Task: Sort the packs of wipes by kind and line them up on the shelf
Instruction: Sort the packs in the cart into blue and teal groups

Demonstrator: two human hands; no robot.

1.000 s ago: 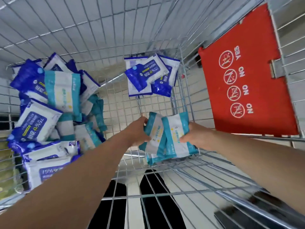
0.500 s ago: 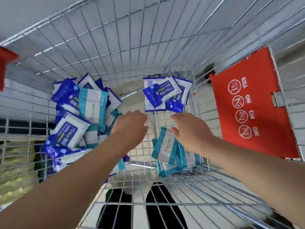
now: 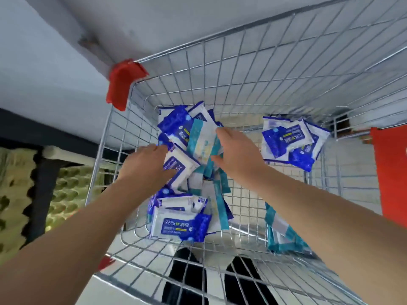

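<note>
Sorting is under way but well short of done, and no pack is on a shelf yet (no shelf is in view at all). Everything sits inside the wire cart [image 3: 253,69].

Two groups are already set apart. A blue stack [image 3: 293,142] lies in the cart's far right corner, with about four packs overlapping. A teal pile [image 3: 284,234] lies in its near right corner; I count at least three there, though the edges overlap too much to be sure.

The cart's left half holds the mixed heap [image 3: 187,208], and that is the work left. Roughly six or seven blue-and-white packs show in it, along with four or five teal ones. More may be buried underneath.

Both hands are down in that heap.
- The right hand [image 3: 237,155] has its fingers over the far edge of a teal pack [image 3: 203,142] and its thumb at the near edge, gripping it near the top of the heap.
- The left hand [image 3: 145,164] lies on a blue-and-white pack [image 3: 179,170] just beside it. Motion blur hides whether those fingers have closed, so I cannot tell its grip.

By my reading, the heap must be split before any lining up begins.
</note>
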